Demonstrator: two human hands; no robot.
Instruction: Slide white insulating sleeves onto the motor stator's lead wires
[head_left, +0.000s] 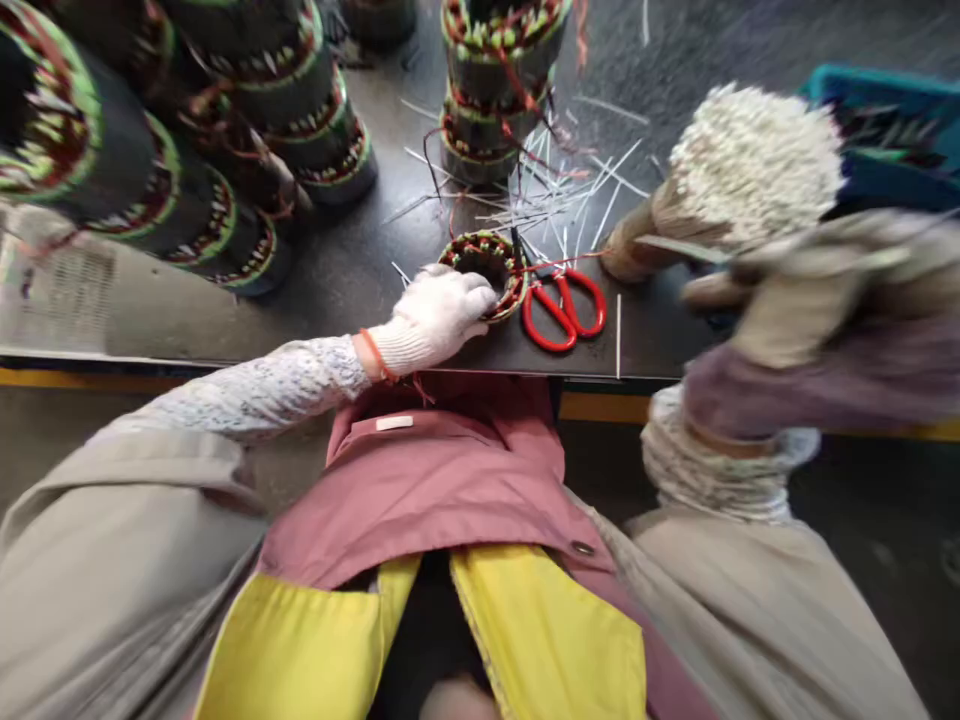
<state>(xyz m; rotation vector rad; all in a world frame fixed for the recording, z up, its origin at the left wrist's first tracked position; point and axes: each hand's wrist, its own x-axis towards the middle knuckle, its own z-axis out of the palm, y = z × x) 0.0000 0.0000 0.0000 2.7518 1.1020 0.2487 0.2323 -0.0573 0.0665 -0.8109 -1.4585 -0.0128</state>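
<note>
My left hand [435,318], in a white knit glove, rests over the rim of a small wound motor stator [484,275] with red and green windings, and its fingers curve onto the ring. Just right of the stator lie red-handled scissors [562,310], apart from both hands. My right hand [802,290] is blurred by motion in a beige glove, close beside a big bundle of white-tipped sticks [750,165] bound at a tan base. A thin pale strip [682,248] shows at the right hand's fingers, but the blur hides its grip.
Stacks of wound stators [499,90] stand on the dark bench top [360,310], with more [225,130] lying at the upper left. Loose white strips [555,205] are scattered behind the scissors. A blue crate [885,130] sits at the right, and the bench's front edge runs past my lap.
</note>
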